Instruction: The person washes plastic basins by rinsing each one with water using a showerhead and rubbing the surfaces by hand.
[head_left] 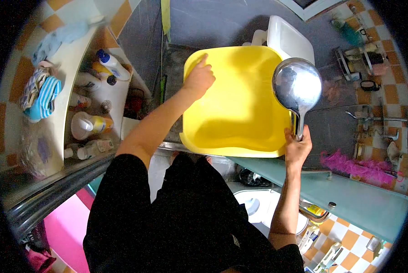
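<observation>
A large yellow basin (240,100) fills the middle of the view, with its inside facing me. My left hand (200,79) lies over the basin's upper left part, index finger stretched out toward the rim and the other fingers curled. At the basin's right edge, my right hand (298,148) is wrapped round the handle of a shiny metal ladle (297,84). The round bowl of the ladle covers part of the basin's right rim. Whether my right hand also touches the basin is hard to tell.
Behind the basin stands a white plastic container (290,38). Bottles (115,66) and cloths (45,93) sit on shelves at the left. A glass panel (349,200), a toilet (276,204) and a pink tub (67,227) are lower down. A tap (372,117) is at the right.
</observation>
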`<state>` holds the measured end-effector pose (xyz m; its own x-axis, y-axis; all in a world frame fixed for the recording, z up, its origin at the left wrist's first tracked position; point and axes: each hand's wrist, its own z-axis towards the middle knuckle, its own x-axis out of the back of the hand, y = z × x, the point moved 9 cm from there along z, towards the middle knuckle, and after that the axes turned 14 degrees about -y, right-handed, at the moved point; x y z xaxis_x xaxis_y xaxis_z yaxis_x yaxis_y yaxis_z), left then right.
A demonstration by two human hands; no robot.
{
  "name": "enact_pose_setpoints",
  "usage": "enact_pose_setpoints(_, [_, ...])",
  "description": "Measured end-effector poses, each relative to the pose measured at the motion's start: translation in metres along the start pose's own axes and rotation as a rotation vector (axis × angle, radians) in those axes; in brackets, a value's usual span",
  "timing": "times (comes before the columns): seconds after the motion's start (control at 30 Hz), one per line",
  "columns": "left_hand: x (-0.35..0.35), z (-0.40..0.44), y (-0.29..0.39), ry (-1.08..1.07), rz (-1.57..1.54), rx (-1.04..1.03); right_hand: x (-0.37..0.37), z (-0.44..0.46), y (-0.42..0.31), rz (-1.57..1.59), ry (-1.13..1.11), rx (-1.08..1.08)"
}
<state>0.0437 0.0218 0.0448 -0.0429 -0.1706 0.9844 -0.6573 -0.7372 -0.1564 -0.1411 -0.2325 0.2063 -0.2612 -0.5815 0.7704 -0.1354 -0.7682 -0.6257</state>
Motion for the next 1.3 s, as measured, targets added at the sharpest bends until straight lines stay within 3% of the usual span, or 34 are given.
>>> enact_pose_setpoints(0.07, [0.025, -0.037, -0.039, 0.515, -0.271, 0.155, 0.001, 0.001, 0.001, 0.038, 0.001, -0.011])
enact_pose_setpoints(0.13, [0.025, -0.086, -0.064, 0.586, -0.510, 0.612, 0.004, 0.002, -0.002, 0.008, 0.020, 0.009])
enact_pose_setpoints(0.2, [-0.079, -0.105, -0.074, 0.439, -1.023, 0.808, 0.005, 0.001, -0.004, -0.031, 0.024, 0.001])
enact_pose_setpoints(0.27, [-0.151, -0.098, -0.023, -0.121, -1.789, 0.624, 0.006, 0.003, -0.009, -0.072, 0.018, -0.018])
enact_pose_setpoints(0.3, [-0.115, -0.114, 0.032, -0.530, -2.132, 0.454, 0.005, 0.005, -0.014, -0.112, 0.012, -0.010])
enact_pose_setpoints(0.4, [-0.146, -0.107, 0.059, -0.388, -2.103, 0.329, 0.001, 0.006, -0.020, -0.275, -0.016, -0.012])
enact_pose_setpoints(0.47, [-0.144, -0.111, 0.059, -0.301, -2.116, 0.469, -0.002, 0.012, -0.013, -0.437, -0.038, -0.042])
enact_pose_setpoints(0.5, [-0.136, -0.112, 0.060, -0.256, -2.118, 0.538, 0.000, 0.008, -0.035, -0.482, 0.091, 0.250])
enact_pose_setpoints(0.53, [-0.144, -0.108, 0.062, -0.205, -2.087, 0.579, -0.005, 0.007, -0.049, -0.642, 0.077, 0.303])
enact_pose_setpoints(0.6, [-0.166, -0.100, 0.069, -0.107, -2.015, 0.663, -0.015, -0.001, -0.056, -0.802, 0.102, 0.242])
enact_pose_setpoints(0.63, [-0.123, -0.108, 0.065, 0.055, -1.952, 0.689, -0.026, -0.001, -0.041, -0.770, 0.057, 0.197])
enact_pose_setpoints(0.67, [-0.160, -0.099, 0.076, 0.094, -1.908, 0.714, -0.039, -0.009, -0.035, -0.686, 0.014, 0.234])
enact_pose_setpoints(0.73, [-0.136, -0.108, 0.086, 0.326, -1.891, 0.809, -0.072, -0.023, -0.015, -0.465, -0.116, 0.157])
enact_pose_setpoints(0.8, [-0.100, -0.123, 0.088, 0.365, -1.787, 0.935, -0.111, -0.035, -0.002, -0.340, -0.176, 0.126])
enact_pose_setpoints(0.83, [-0.108, -0.120, 0.097, 0.402, -1.865, 0.951, -0.131, -0.038, 0.010, -0.343, -0.297, -0.097])
enact_pose_setpoints(0.87, [-0.116, -0.118, 0.104, 0.440, -1.943, 0.970, -0.145, -0.043, 0.014, -0.306, -0.353, -0.164])
enact_pose_setpoints(0.97, [-0.121, -0.108, 0.126, 0.567, -2.320, 0.970, -0.178, -0.065, 0.015, -0.061, -0.339, -0.218])
enact_pose_setpoints(1.07, [-0.089, -0.119, 0.126, 0.582, -2.387, 1.020, -0.208, -0.081, 0.039, 0.091, -0.298, -0.277])
enact_pose_setpoints(1.17, [-0.100, -0.124, 0.118, 0.639, -2.308, 0.983, -0.238, -0.093, 0.087, 0.359, -0.299, -0.443])
enact_pose_setpoints(1.23, [-0.104, -0.133, 0.113, 0.592, -2.246, 1.054, -0.224, -0.095, 0.090, 0.465, -0.251, -0.508])
enact_pose_setpoints(1.3, [-0.100, -0.137, 0.109, 0.642, -2.222, 0.970, -0.214, -0.090, 0.093, 0.477, -0.123, -0.526])
